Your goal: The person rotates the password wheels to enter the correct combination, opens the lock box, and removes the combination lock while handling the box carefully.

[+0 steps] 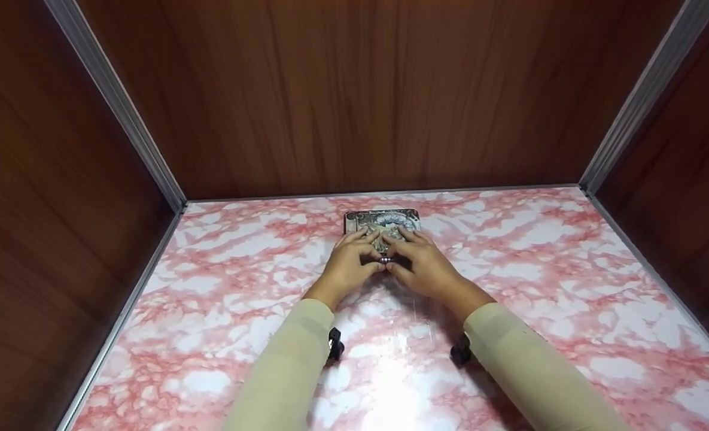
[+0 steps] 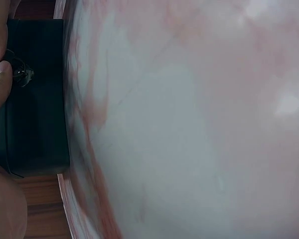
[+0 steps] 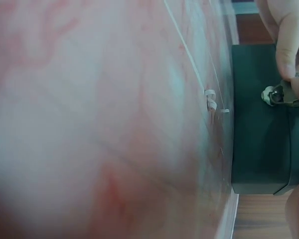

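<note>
A small box point(image 1: 383, 215) with a patterned lid sits on the table, its dark green front wall point(image 3: 259, 154) showing in the right wrist view. At the middle of that front is a metal clasp point(image 3: 273, 95) with a small ridged lock point(image 1: 385, 260). My left hand point(image 1: 349, 258) pinches the lock from the left with thumb and forefinger, other fingers spread over the lid. From the right, my right hand point(image 1: 421, 261) pinches it likewise, its other fingers lying on the lid. The fingertips hide much of the lock.
The table point(image 1: 222, 287) has a red and white marbled top. Brown wood-grain panels point(image 1: 342, 96) with grey metal edging rise at the back and both sides. Dark wrist mounts point(image 1: 460, 350) stick out under the sleeves.
</note>
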Available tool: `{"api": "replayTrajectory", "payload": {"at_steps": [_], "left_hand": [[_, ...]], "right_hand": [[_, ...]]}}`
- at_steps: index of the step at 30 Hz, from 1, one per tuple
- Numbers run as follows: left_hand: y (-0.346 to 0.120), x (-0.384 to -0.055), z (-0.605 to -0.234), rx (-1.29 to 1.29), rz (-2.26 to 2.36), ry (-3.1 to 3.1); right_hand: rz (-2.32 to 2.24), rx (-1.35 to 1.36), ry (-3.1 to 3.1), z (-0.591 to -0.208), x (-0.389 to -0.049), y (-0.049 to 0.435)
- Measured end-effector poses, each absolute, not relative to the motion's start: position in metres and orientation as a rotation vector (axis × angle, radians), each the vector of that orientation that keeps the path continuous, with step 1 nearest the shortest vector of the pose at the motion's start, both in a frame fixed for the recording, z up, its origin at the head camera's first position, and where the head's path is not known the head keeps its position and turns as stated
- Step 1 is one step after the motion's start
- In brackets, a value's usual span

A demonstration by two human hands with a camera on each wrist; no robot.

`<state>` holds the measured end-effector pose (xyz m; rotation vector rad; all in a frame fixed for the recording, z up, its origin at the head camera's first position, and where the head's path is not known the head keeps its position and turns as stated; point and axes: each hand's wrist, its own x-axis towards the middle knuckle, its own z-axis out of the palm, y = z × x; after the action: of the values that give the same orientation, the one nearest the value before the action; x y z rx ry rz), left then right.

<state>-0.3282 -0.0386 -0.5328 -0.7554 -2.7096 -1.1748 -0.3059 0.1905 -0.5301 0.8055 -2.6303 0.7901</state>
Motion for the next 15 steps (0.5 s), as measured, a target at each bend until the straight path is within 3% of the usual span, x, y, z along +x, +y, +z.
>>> {"api": "replayTrajectory", "payload": {"at_steps": [15], "left_hand": [[-0.0375, -0.3283, -0.5328, -0.738, -1.178, -2.717]], "right_hand": [[0.778, 0.808, -2.633, -0.5308, -0.3065, 0.1903]]}}
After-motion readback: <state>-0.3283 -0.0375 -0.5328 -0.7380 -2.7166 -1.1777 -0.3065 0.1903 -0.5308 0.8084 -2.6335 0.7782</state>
